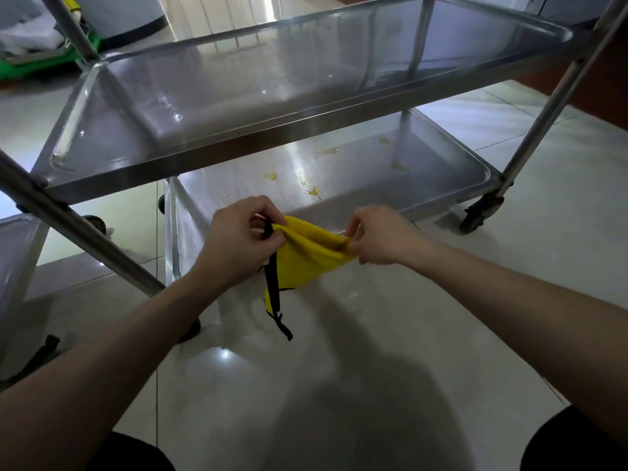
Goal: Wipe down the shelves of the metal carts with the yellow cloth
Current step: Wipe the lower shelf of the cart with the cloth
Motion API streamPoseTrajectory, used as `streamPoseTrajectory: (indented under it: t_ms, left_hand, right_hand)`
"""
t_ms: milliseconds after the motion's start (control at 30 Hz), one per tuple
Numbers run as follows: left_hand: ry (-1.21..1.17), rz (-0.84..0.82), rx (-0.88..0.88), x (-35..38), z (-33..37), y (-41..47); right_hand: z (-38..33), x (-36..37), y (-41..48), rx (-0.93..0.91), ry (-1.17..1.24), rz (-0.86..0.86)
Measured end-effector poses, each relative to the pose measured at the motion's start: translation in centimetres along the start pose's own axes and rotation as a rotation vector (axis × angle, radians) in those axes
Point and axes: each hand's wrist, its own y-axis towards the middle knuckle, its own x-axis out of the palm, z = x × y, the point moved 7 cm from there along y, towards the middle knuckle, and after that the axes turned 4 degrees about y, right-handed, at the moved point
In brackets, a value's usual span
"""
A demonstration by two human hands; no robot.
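Note:
A yellow cloth (pixel 306 256) with a black edge strip hangs stretched between both hands, in front of the metal cart's lower shelf (pixel 441 171). My left hand (pixel 238 239) pinches its left corner by the black strip. My right hand (pixel 380 236) pinches the right corner. The lower shelf carries several yellowish stains (pixel 314 191). Above it, the cart's upper shelf (pixel 204 158) looks shiny, with streaks of wetness.
A second metal cart (pixel 17 260) stands at the left edge. A cart wheel (pixel 475 215) sits at the right on the pale tiled floor. Slanted cart posts (pixel 85 229) cross at the left. A green object (pixel 44 59) lies far back left.

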Motion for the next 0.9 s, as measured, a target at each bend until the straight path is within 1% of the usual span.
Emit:
streamPoseTrajectory:
  t_ms: [67, 100, 133, 167, 200, 233, 267, 333, 400, 467, 500, 533, 567, 600, 633, 700, 733, 800, 867, 900]
  left_hand:
    - [0.011, 0.001, -0.034, -0.7, -0.8, 0.0]
    - [0.013, -0.005, -0.046, -0.8, -1.0, 0.0]
    - [0.005, -0.013, -0.057, -0.9, -1.2, -0.1]
    - [-0.025, -0.024, -0.065, -0.9, -1.4, 0.0]
    - [-0.075, -0.041, -0.071, -1.0, -1.6, 0.1]
    - [-0.125, -0.067, -0.076, -1.0, -1.7, 0.2]
    - [-0.157, -0.104, -0.080, -0.9, -1.7, 0.2]
    - [-0.175, -0.184, -0.081, -0.5, -1.9, 0.2]
    - [-0.181, -0.203, -0.112, -0.8, -2.7, 0.3]
    - [-0.235, -0.231, -0.213, -1.3, -4.6, -0.1]
    - [-0.252, -0.304, -0.286, -1.2, -5.8, -0.7]
    - [-0.219, -0.412, -0.354, -0.7, -7.0, -1.6]
    - [-0.142, -0.523, -0.405, 0.0, -8.3, -2.8]
    - [-0.045, -0.598, -0.431, 0.8, -9.6, -3.9]
    - [0.043, -0.612, -0.436, 1.2, -10.7, -4.4]
    - [0.131, -0.560, -0.440, 1.1, -12.5, -4.7]
    - [0.117, -0.554, -0.446, 0.9, -13.2, -4.7]
    - [-0.004, -0.633, -0.482, 0.5, -14.5, -4.7]
    - [-0.154, -0.711, -0.519, 0.4, -15.2, -5.0]
    - [-0.191, -0.713, -0.515, 0.3, -15.4, -4.9]
  right_hand:
    - [-0.2, -2.4, 0.7, -0.031, 0.095, 0.201]
    - [-0.3, -3.2, 0.9, -0.063, 0.168, 0.256]
    - [-0.7, -3.5, 1.2, -0.114, 0.251, 0.259]
    - [-1.3, -3.1, 1.3, -0.181, 0.301, 0.203]
    - [-2.3, -2.3, 1.2, -0.250, 0.288, 0.104]
    - [-3.2, -1.4, 0.9, -0.303, 0.224, 0.012]
    - [-4.2, -0.4, 0.7, -0.349, 0.156, -0.036]
    - [-6.1, 1.0, 0.6, -0.452, 0.110, -0.024]
    - [-7.8, 1.8, 1.0, -0.508, 0.186, 0.029]
    - [-9.2, 2.5, 1.2, -0.557, 0.241, 0.041]
    - [-9.8, 2.8, 1.2, -0.585, 0.258, 0.039]
    - [-10.2, 3.1, 1.2, -0.611, 0.277, 0.039]
    - [-10.5, 3.3, 1.2, -0.628, 0.286, 0.031]
    - [-10.6, 3.7, 1.3, -0.640, 0.276, 0.012]
    - [-10.7, 4.3, 1.5, -0.648, 0.241, -0.015]
    - [-10.7, 5.7, 1.9, -0.663, 0.139, -0.059]
    - [-10.6, 6.2, 2.2, -0.663, 0.108, -0.068]
    - [-10.4, 6.5, 3.0, -0.647, 0.108, -0.046]
    - [-10.7, 6.4, 3.7, -0.645, 0.130, 0.020]
    - [-11.1, 6.3, 4.0, -0.642, 0.135, 0.047]
